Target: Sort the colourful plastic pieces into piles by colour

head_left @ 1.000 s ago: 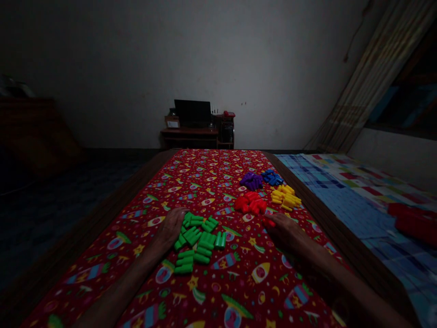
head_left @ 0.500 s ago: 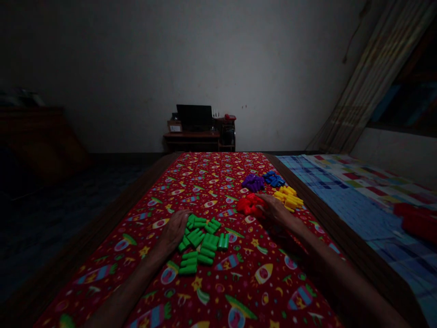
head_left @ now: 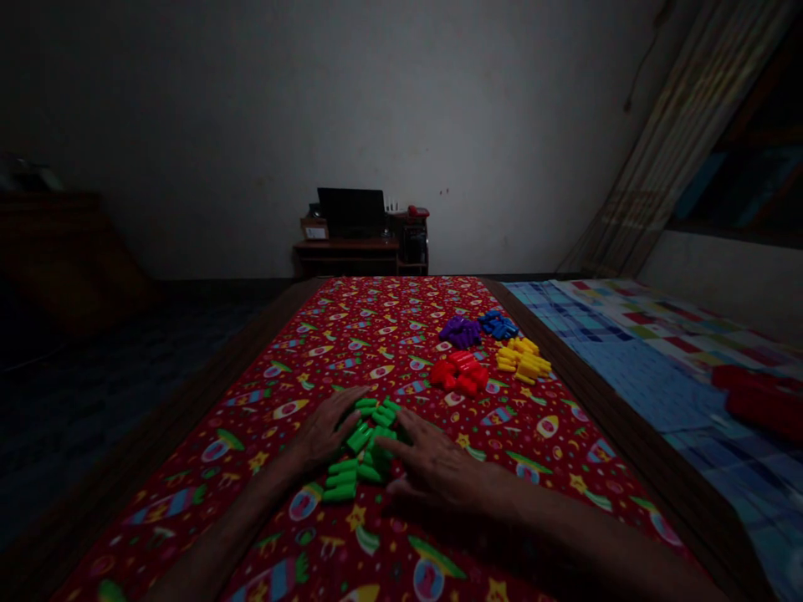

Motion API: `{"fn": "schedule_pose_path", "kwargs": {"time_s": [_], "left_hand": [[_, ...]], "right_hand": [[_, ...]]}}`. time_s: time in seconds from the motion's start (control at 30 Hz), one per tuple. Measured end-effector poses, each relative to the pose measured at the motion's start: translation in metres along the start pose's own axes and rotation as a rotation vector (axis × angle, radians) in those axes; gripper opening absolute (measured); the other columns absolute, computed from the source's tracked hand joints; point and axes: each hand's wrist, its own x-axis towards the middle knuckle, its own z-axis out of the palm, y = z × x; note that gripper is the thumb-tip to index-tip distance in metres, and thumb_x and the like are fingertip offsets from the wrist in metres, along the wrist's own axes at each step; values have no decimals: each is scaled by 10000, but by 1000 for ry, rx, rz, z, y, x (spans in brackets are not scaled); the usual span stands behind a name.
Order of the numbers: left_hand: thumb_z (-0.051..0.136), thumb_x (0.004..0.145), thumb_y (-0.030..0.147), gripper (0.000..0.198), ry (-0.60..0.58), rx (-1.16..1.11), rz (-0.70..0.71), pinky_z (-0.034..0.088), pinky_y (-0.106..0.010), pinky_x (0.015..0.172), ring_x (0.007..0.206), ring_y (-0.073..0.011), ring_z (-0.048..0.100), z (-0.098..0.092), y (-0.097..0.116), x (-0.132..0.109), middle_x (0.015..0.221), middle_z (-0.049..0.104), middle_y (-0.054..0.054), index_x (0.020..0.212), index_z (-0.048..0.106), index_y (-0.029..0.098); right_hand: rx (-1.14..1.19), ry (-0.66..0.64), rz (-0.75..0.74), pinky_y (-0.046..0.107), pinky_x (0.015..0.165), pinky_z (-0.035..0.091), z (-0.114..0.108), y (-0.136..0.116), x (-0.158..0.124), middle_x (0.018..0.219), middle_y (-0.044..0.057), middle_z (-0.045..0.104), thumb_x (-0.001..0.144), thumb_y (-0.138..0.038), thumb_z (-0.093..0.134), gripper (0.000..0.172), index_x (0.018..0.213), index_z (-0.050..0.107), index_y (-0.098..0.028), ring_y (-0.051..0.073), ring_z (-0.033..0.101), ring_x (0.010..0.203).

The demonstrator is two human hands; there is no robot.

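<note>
A: What's the biggest thing under the hands?
B: The red rocket-print cloth (head_left: 370, 347); it runs far ahead of both.
A: And the hands?
B: Both open. The right hand (head_left: 436, 458) has its fingers spread, reaching over the right side of the green tube-shaped plastic pieces (head_left: 360, 436). The left hand (head_left: 323, 431) curves loosely along their left side.
A: So the green ones lie between the two?
B: Yes, in a loose pile. I can't tell whether any fingertip presses on a piece.
A: The smaller piles?
B: Red pieces (head_left: 460, 373) sit ahead of the right hand, yellow pieces (head_left: 524, 361) ahead and to its right. Farther off are purple pieces (head_left: 461, 332), then blue pieces (head_left: 498, 324) just beside those.
</note>
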Motion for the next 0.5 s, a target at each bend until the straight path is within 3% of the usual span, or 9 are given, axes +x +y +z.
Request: {"fn": "schedule_pose_path", "kwargs": {"time_s": [0.07,0.23,0.33,0.5], "left_hand": [[409,878,539,523,-35,16,25,419,-429,1055,1201,-262,553,-2,4,-2,1292,614,-102,1253,584,217],[453,863,544,495,14,-7,31,469,-421,1000,1135,-272,591,-2,7,-3,1214,654,-102,1198,624,221],[458,871,546,473,39,-38,36,484,-414,979,1100,-262,609,-2,8,-3,1178,671,-93,1169,643,229],[475,887,540,464,87,-59,53,498,-393,959,1089,-243,617,-3,11,-4,1164,678,-92,1183,646,226]], "right_hand": [[-65,-23,-8,504,1069,357,14,-7,8,1492,185,339,904,-493,516,633,1457,334,-245,322,299,1381],[-121,-13,-56,452,998,437,27,12,23,1330,175,509,918,-346,534,497,1382,423,-207,289,417,1280],[-60,78,-117,367,954,475,25,27,20,1184,151,615,903,-248,546,409,1298,502,-149,236,531,1156],[26,305,-8,290,767,532,1,45,-13,1017,99,700,894,-149,499,306,1182,597,-179,180,659,898]]}}
